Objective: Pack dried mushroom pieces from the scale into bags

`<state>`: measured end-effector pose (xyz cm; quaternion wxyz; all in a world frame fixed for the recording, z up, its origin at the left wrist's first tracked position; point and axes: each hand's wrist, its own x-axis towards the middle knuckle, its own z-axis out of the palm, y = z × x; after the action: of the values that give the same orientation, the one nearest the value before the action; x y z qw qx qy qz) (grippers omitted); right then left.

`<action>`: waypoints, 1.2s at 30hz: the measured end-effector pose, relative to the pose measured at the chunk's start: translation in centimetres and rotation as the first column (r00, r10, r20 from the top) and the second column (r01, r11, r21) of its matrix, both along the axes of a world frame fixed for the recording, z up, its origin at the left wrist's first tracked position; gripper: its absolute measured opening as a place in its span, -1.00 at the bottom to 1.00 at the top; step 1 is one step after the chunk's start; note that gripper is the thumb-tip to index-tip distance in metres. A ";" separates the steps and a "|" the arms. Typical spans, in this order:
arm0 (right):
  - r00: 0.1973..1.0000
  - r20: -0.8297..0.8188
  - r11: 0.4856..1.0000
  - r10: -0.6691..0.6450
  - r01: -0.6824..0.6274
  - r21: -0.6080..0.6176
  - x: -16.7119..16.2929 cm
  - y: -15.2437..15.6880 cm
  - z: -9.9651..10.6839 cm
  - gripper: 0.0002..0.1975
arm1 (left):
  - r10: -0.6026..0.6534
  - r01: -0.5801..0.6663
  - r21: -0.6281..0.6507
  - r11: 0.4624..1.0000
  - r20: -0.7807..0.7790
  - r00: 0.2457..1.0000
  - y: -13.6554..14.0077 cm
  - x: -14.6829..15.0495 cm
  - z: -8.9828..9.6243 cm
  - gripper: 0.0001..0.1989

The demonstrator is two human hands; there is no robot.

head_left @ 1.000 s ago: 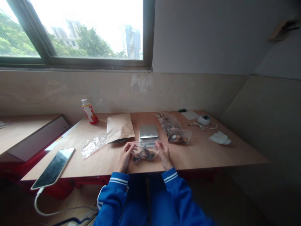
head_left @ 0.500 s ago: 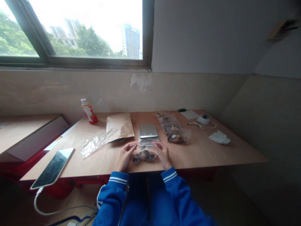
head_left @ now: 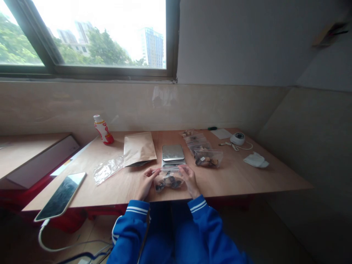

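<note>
A clear zip-lock bag [head_left: 169,180] with dark and tan pieces inside, perhaps dried mushrooms, is held at the table's front edge. My left hand [head_left: 147,180] pinches the left end of its reddish zip strip. At the other end of the strip, my right hand [head_left: 189,179] has thumb and fingers closed on the corner. Just behind the bag lies a small scale [head_left: 173,153] with a metal plate; the bag's top hides part of its front. A brown paper pouch [head_left: 139,148] lies flat to the left of the scale, its mouth facing me.
Several filled zip-lock bags [head_left: 209,159] overlap in a row right of the scale. An empty plastic bag [head_left: 108,169], a phone [head_left: 61,197] with a cable and a bottle [head_left: 103,130] are on the left. A white camera [head_left: 237,138] and crumpled tissue [head_left: 256,160] lie right.
The view has shifted very slightly. Both hands keep their pinch on the bag's top edge, which sits a touch lower, so more of the scale's front shows.
</note>
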<state>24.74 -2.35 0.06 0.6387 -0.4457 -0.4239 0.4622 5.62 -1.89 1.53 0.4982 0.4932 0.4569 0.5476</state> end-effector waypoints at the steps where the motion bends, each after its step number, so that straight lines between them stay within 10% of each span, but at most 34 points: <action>1: 1.000 -0.008 1.000 0.020 -0.020 0.004 -0.1 0.0 0.0 -0.69 | -0.021 0.021 0.001 1.000 0.010 1.000 0.0 0.0 0.0 -0.74; 14: 0.997 0.082 0.998 0.003 -0.009 0.069 -0.4 0.2 0.0 -0.75 | -0.168 0.174 -0.048 0.984 0.109 0.980 -0.8 0.3 -0.1 -0.68; 36: 0.995 0.081 0.996 0.054 -0.059 0.060 -0.4 -0.1 0.5 -0.71 | -0.034 0.034 -0.069 0.997 0.007 0.999 -1.3 1.9 1.1 -0.67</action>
<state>24.33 -2.44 0.57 0.6216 -0.4313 -0.4758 0.4487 7.55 -3.14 2.68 0.5256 0.4818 0.4655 0.5244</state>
